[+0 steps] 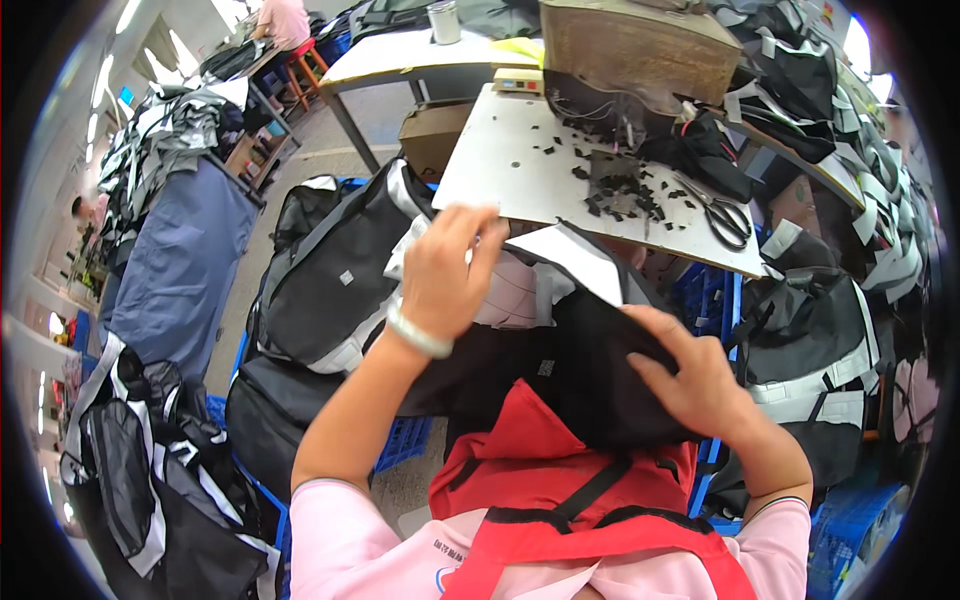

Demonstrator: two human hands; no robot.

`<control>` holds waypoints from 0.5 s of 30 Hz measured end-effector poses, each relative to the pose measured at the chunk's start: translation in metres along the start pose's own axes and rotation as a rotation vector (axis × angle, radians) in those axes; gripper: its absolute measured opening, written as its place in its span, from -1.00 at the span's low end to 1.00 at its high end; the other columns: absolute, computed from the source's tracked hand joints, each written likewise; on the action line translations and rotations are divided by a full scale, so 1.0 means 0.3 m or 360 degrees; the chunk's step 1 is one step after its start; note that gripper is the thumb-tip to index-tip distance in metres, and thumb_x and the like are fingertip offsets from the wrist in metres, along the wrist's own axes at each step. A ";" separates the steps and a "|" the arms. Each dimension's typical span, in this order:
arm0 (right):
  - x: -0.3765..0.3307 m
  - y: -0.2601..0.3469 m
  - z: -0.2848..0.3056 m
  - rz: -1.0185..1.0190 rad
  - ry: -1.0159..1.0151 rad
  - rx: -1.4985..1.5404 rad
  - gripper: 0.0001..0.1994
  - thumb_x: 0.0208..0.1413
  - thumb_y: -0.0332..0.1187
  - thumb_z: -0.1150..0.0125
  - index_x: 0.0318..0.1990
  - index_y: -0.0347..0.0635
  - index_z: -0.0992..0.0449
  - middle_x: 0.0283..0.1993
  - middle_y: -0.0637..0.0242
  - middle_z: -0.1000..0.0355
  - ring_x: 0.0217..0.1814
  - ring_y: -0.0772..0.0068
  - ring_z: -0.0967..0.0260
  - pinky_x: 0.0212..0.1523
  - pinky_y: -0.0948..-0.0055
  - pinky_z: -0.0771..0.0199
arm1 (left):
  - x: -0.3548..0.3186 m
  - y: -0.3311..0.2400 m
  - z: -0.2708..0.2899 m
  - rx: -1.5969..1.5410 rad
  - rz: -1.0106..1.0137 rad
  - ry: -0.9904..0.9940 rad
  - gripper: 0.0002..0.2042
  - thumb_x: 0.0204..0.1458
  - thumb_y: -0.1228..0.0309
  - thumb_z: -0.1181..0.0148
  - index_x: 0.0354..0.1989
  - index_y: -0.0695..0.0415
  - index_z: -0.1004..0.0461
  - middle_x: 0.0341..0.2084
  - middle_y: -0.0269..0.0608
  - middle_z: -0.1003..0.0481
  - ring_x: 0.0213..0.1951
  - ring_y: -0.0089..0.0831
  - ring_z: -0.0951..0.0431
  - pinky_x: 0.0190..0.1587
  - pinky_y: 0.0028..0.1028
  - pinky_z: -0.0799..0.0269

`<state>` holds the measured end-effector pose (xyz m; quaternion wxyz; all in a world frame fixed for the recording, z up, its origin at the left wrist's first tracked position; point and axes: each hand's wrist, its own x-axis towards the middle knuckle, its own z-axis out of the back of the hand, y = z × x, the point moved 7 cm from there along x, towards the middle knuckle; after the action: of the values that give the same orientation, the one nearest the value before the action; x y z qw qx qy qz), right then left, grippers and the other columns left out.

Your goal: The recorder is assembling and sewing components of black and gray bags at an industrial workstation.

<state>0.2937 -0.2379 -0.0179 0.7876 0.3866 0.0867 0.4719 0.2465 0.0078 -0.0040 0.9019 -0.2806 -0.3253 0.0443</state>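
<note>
Over my lap lies a black fabric bag piece [600,370] with a white inner panel along its upper edge. My right hand [690,370] grips that edge between thumb and fingers. Above the piece's left side, my left hand [445,270] is raised with its fingers curled in; what they hold, if anything, I cannot make out. A pale bracelet [418,332] rings that wrist. Left of it rests another black bag piece [335,280] with white trim. Just beyond the hands stands a white worktable [480,180].
Black-handled scissors [728,222] and scattered black scraps [620,190] lie on the worktable, below a brown boxy cover [640,55]. Blue crates [710,305] flank me. Black and white bag pieces [810,330] are piled right; more [160,480] lie left. A person [285,25] sits far off.
</note>
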 end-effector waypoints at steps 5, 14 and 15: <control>-0.034 -0.022 0.093 -0.0134 0.0021 0.0030 -0.52 0.11 -0.47 -0.19 0.22 -0.12 -0.31 -0.01 -0.04 -0.47 -0.07 -0.15 -0.46 -0.14 0.21 -0.50 | -0.111 0.034 -0.093 0.0001 0.0021 0.0076 -0.84 0.07 0.41 -0.23 -0.29 0.27 -0.52 -0.45 -0.05 -0.51 -0.43 -0.17 -0.54 -0.33 -0.39 -0.43; 0.198 0.095 0.185 0.0354 -0.0133 -0.0823 -0.48 -0.04 -0.38 -0.29 0.16 -0.16 -0.39 0.11 0.11 -0.37 0.24 0.07 -0.22 0.21 0.17 -0.21 | 0.043 -0.260 -0.188 -0.0443 -0.0386 0.0580 -0.83 0.08 0.45 -0.23 -0.44 0.30 -0.43 -0.56 0.07 -0.39 -0.53 -0.01 -0.34 -0.44 -0.30 -0.32; 0.235 0.054 0.183 0.0389 -0.0060 -0.0845 -0.52 -0.04 -0.37 -0.28 0.12 -0.18 -0.43 0.11 0.14 -0.38 0.26 0.07 -0.20 0.24 0.16 -0.17 | 0.047 -0.310 -0.188 -0.0425 -0.0587 0.0643 -0.84 0.07 0.47 -0.23 -0.44 0.30 -0.42 -0.56 0.06 -0.39 -0.52 0.03 -0.33 -0.44 -0.28 -0.32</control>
<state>0.3483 -0.2056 0.0469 0.8000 0.1832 -0.1016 0.5622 0.2826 -0.0934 0.0181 0.8963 -0.3361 -0.1877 -0.2200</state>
